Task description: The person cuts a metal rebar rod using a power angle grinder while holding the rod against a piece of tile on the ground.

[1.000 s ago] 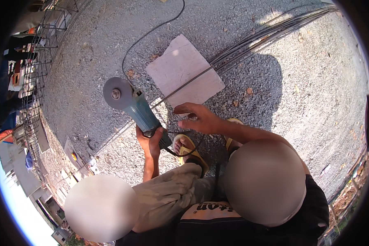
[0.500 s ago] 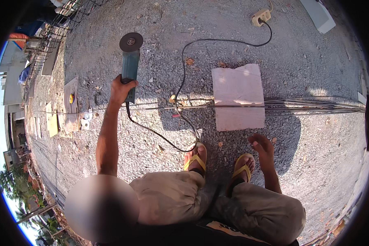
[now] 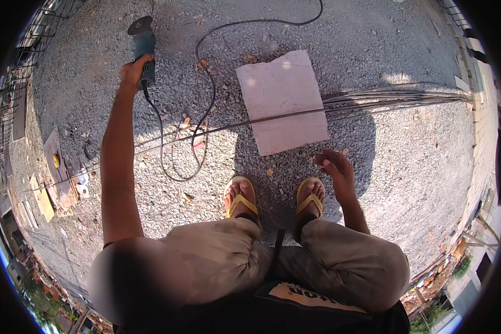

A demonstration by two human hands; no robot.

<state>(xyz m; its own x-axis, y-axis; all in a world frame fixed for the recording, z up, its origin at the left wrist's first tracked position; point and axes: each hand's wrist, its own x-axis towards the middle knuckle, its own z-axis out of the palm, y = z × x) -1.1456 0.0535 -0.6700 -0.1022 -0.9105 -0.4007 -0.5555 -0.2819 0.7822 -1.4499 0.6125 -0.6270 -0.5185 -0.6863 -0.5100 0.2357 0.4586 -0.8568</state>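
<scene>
My left hand (image 3: 134, 71), at the end of a stretched-out arm, grips the rear body of a green angle grinder (image 3: 145, 49). The grinder's dark disc points away from me, at the far left. From its rear end a black cord (image 3: 214, 89) loops over the gravel and runs off at the top. Beyond my feet lies a pale flat board (image 3: 281, 83), with a long thin metal rod (image 3: 228, 127) lying across it. My right hand (image 3: 338, 168) hangs empty near the board's close right corner, fingers loosely bent and thumb apart.
More long rods (image 3: 395, 99) lie bundled on the gravel to the right. At the left are wooden pieces (image 3: 53, 156) with a small yellow item (image 3: 56, 161) on them. A steel rebar cage (image 3: 30, 53) stands at the far left. My feet wear yellow sandals (image 3: 240, 186).
The view has shifted, and the extension socket has left the picture. The grinder has moved away from my body. Its cord has slid off my left foot onto the gravel.
</scene>
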